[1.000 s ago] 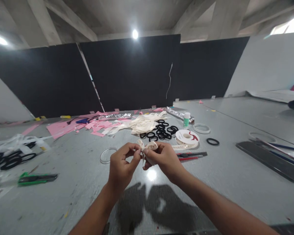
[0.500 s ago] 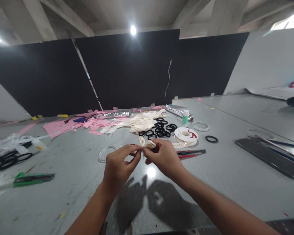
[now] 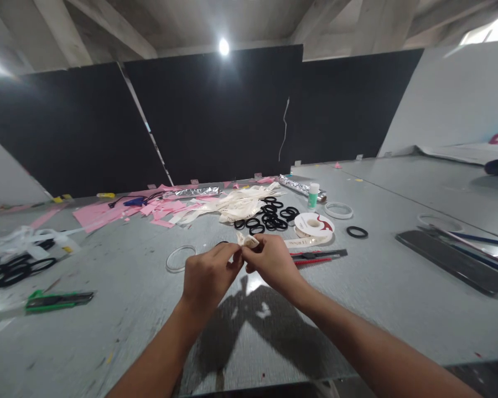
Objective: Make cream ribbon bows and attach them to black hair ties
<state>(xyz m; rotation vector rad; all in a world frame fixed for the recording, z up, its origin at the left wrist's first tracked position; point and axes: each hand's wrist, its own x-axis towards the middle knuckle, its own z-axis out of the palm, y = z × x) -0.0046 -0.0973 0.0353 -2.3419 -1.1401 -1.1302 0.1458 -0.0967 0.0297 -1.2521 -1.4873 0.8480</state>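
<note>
Between my two hands, above the grey table, is a small cream ribbon (image 3: 247, 240) folded into a bow-like shape. My left hand (image 3: 211, 275) pinches its left lower side, fingers bent. From the right, my right hand (image 3: 271, 260) pinches the ribbon between thumb and fingers, and the fingertips of both hands meet. The lower part of the ribbon is hidden by the fingers. Just beyond my right hand lie a ribbon spool (image 3: 314, 224) with a loose printed end and a red cutter knife (image 3: 319, 256). A clear ring (image 3: 180, 258) rests left of my left hand.
Black hair ties (image 3: 273, 216) and cream ribbon strips (image 3: 240, 203) lie beyond my hands, with pink scraps (image 3: 103, 214) further left. A green cutter knife (image 3: 58, 300) is at left, a glue stick (image 3: 313, 196) behind the spool, a dark phone (image 3: 452, 260) at right.
My left hand has rolled inward and its fingers have closed in nearer to my right hand. The ribbon stays pinched, and less of it shows above the fingers.
</note>
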